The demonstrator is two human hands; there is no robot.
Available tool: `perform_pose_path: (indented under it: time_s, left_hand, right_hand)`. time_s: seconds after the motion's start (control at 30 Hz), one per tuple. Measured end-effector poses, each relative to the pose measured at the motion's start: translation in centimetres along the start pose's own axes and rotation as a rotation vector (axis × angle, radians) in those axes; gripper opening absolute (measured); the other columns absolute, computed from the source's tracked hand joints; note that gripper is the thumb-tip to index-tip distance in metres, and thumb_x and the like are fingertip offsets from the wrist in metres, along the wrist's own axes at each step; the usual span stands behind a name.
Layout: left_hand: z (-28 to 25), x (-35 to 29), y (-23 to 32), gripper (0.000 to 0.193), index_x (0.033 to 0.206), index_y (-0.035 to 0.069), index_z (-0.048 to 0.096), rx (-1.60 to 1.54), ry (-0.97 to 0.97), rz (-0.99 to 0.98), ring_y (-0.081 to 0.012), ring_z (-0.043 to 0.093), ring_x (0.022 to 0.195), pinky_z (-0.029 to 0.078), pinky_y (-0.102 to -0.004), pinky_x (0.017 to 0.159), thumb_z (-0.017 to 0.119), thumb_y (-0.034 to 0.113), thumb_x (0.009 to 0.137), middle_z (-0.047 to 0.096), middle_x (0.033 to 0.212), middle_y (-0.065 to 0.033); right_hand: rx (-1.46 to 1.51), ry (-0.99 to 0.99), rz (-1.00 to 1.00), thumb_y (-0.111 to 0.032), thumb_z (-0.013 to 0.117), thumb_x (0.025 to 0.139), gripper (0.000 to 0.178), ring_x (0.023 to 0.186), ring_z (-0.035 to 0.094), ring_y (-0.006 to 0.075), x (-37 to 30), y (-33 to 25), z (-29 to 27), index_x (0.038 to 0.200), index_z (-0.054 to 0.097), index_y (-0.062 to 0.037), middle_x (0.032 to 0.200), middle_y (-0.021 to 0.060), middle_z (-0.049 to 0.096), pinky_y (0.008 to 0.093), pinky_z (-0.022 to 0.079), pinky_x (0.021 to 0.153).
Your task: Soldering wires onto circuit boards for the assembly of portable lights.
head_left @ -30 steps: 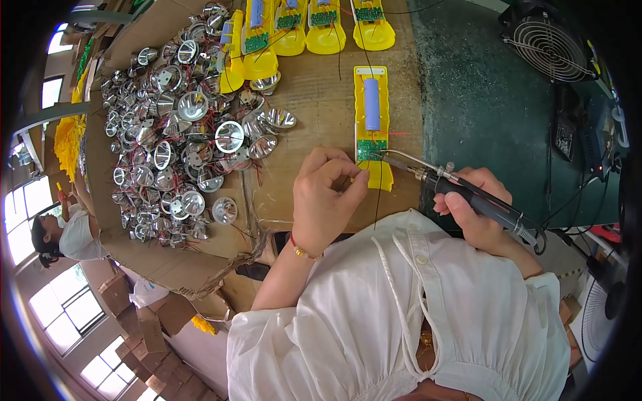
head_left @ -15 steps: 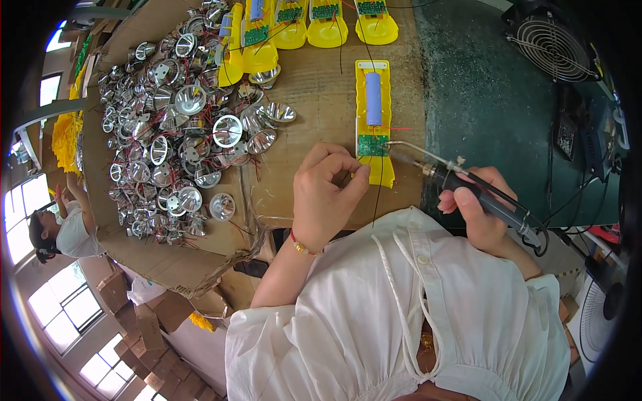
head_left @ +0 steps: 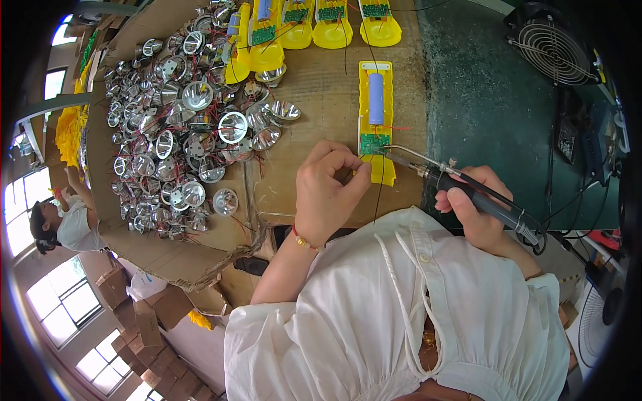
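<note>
A yellow plastic housing [head_left: 382, 174] lies in front of me, holding a blue cylindrical battery [head_left: 376, 100] and a green circuit board [head_left: 372, 143]. A red wire sticks out to the right, and a black wire [head_left: 379, 194] hangs down toward me. My right hand [head_left: 476, 204] grips a soldering iron [head_left: 461, 187] with a thin metal tube fixed along it. Its tip is at the lower right part of the board. My left hand [head_left: 331, 190] is beside the housing's left edge, thumb and forefinger pinched together; whatever they hold is too small to make out.
A large cardboard box [head_left: 180, 267] on the left is heaped with silver reflector cups [head_left: 197, 95] with red wires. Several more yellow housings [head_left: 332, 33] are lined up at the far edge. A fan with a wire guard [head_left: 552, 50] stands far right. Another person [head_left: 73, 224] is at far left.
The soldering iron's tip has moved slightly left and down along the board. My left hand keeps its pinch almost in place. The whole view has shifted a little.
</note>
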State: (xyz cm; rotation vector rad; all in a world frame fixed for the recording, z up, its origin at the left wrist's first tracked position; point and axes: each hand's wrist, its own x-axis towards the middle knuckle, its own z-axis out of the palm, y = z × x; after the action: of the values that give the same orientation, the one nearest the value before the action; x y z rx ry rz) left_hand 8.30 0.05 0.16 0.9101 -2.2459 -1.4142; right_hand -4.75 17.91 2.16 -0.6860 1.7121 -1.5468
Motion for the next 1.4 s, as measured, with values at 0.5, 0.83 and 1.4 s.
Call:
perform_pose_path:
  time_s: [0.5,0.83,1.4]
  left_hand:
    - [-0.2,0.0,0.2,0.007,0.066,-0.002,0.060,0.012,-0.002,-0.004,-0.0093,0.050,0.049,0.041,-0.0217,0.046,0.063,0.004,0.068,0.054,0.074,-0.0061]
    - [-0.6,0.0,0.5,0.011,0.067,-0.001,0.061,-0.029,0.071,-0.028,-0.0129,0.053,0.054,0.043,-0.0230,0.052,0.067,0.008,0.069,0.056,0.072,-0.0075]
    - [-0.5,-0.1,0.5,0.005,0.074,-0.004,0.061,0.005,0.024,0.027,-0.0123,0.056,0.057,0.046,-0.0227,0.050,0.063,0.001,0.074,0.055,0.079,-0.0078]
  right_hand:
    - [0.122,0.084,-0.033,-0.008,0.056,0.082,0.018,0.065,0.061,0.0146,-0.4,0.3,-0.4,0.092,0.049,0.0046,0.075,0.0139,0.061,0.0258,0.051,0.058]
    - [0.181,0.093,-0.037,-0.010,0.055,0.082,0.018,0.063,0.058,0.0134,-0.5,0.9,-0.9,0.091,0.048,0.0036,0.074,0.0129,0.059,0.0257,0.050,0.058]
    - [0.088,0.046,0.031,-0.004,0.057,0.079,0.017,0.064,0.060,0.0119,0.6,0.2,0.3,0.092,0.050,0.0045,0.075,0.0122,0.061,0.0247,0.051,0.059]
